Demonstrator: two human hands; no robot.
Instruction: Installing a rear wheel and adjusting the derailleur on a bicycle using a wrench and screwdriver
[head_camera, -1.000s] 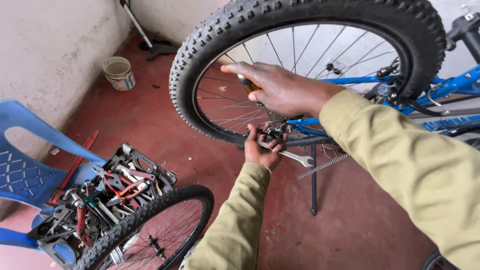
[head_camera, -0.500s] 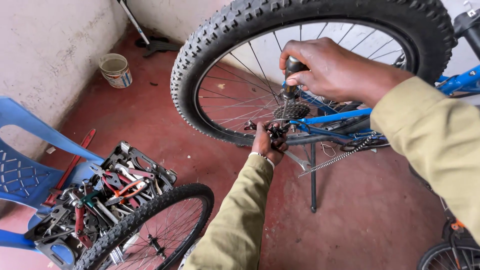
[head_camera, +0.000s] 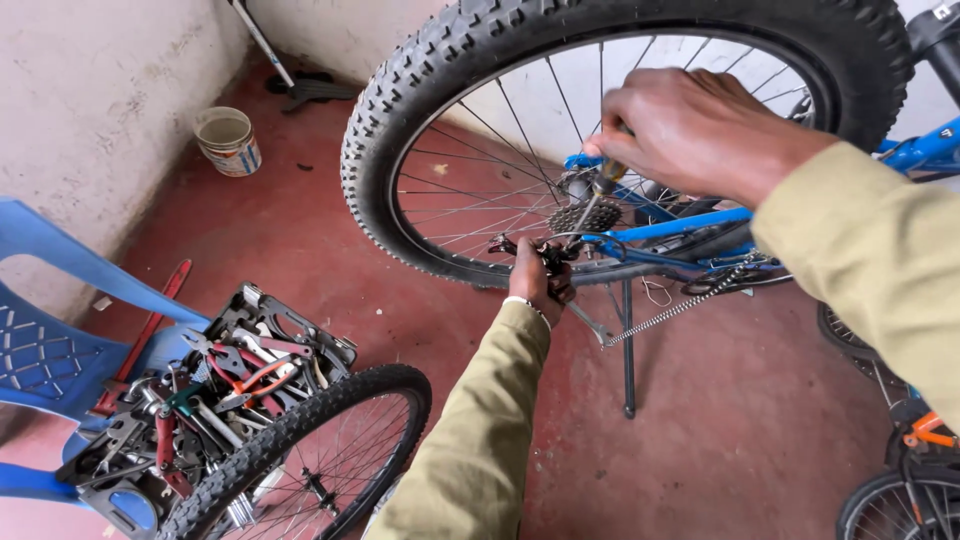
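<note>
Head view: the right hand (head_camera: 690, 125) is closed around a screwdriver (head_camera: 604, 182) whose tip points down at the gear cluster (head_camera: 585, 215) of the blue bike's rear wheel (head_camera: 400, 150). Just below, the left hand (head_camera: 535, 280) is curled tight around the black derailleur (head_camera: 550, 255) beside those gears. A tray of tools (head_camera: 215, 390) sits on a blue chair (head_camera: 50, 340) at lower left, well apart, with a loose wheel (head_camera: 300, 430) leaning in front.
</note>
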